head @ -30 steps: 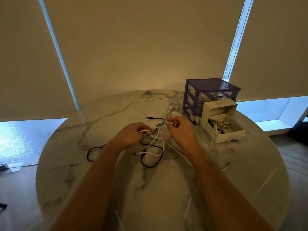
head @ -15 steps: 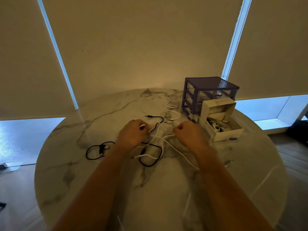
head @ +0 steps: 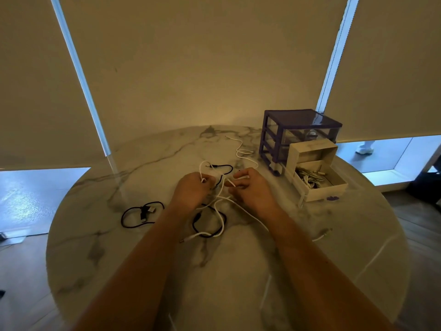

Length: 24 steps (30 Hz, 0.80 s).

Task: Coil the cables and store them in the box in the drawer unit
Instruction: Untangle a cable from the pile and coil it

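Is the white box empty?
No, the white box in the pulled-out drawer already holds a bundle of pale cables.

I see the left hand point(head: 191, 191) gripping a white cable point(head: 220, 187) above the marble table point(head: 238, 271); the right hand point(head: 253, 189) pinches the same cable. A black cable point(head: 210, 225) lies under them. Purple drawer unit point(head: 298, 132) far right, white box point(head: 319, 177) open, cables inside.

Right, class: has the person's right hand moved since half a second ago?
Yes. The right hand, pinching the white cable, has shifted left, away from the drawer unit and closer to the left hand.
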Motion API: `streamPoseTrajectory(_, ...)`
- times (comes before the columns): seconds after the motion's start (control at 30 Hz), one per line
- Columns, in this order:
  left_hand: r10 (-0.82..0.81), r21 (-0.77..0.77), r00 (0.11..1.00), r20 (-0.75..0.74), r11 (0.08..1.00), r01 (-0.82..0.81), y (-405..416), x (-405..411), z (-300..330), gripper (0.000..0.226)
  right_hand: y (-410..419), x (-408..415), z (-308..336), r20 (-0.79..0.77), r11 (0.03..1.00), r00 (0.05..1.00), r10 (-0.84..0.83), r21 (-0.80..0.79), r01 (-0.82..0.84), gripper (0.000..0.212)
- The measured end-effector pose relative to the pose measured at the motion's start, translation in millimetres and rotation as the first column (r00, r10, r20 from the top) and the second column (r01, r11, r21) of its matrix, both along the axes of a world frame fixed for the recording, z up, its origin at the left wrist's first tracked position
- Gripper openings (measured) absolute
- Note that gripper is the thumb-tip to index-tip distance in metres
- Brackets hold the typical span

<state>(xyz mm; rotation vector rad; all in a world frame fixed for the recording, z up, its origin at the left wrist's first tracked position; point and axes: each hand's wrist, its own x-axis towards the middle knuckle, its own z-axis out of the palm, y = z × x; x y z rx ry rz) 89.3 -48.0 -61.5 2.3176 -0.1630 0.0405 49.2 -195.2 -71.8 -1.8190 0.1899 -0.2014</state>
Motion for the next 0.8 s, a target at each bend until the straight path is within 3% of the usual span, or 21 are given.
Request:
streamPoseTrajectory(0.13, -0.013, -0.104, 0.998, -0.054, 0.995, 0.007, -3.2, 3.6, -1.3, 0.045, 4.6, 2.8, 0.2, 0.027, 1.000, 1.000, 0.016, -0.011, -0.016, 0.029)
streamPoseTrajectory(0.3, -0.084, -0.484, 0.993, -0.082, 0.874, 0.034, -9.0, -2.6, 2.4, 0.026, 9.3, 2.7, -1.8, 0.117, 0.991, 0.992, 0.043, -0.135, -0.027, 0.030)
streamPoseTrajectory(0.5, -0.046, -0.495, 0.987, -0.151, 0.868, -0.035, -6.7, -1.1, 7.6, 0.022, 11.1, 2.1, -2.0, 0.197, 0.983, 0.976, 0.095, -0.170, -0.061, 0.021)
streamPoseTrajectory(0.6, -0.082, -0.565, 0.987, -0.140, 0.825, -0.012, -5.4, 0.8, 6.8, 0.021, 10.4, 1.7, -0.7, 0.131, 0.954, 0.988, 0.080, -0.299, -0.038, 0.014)
streamPoseTrajectory(0.7, -0.091, -0.600, 0.990, -0.104, 0.800, 0.011, -4.5, 3.8, 10.4, 0.018, 8.6, 4.0, -1.3, 0.095, 0.890, 0.995, 0.032, -0.455, 0.015, 0.026)
streamPoseTrajectory(0.8, -0.087, -0.623, 0.995, -0.048, 0.781, 0.038, -4.2, 5.9, 19.5, 0.010, 9.6, 7.2, -4.3, 0.095, 0.873, 0.995, 0.018, -0.487, 0.031, 0.028)
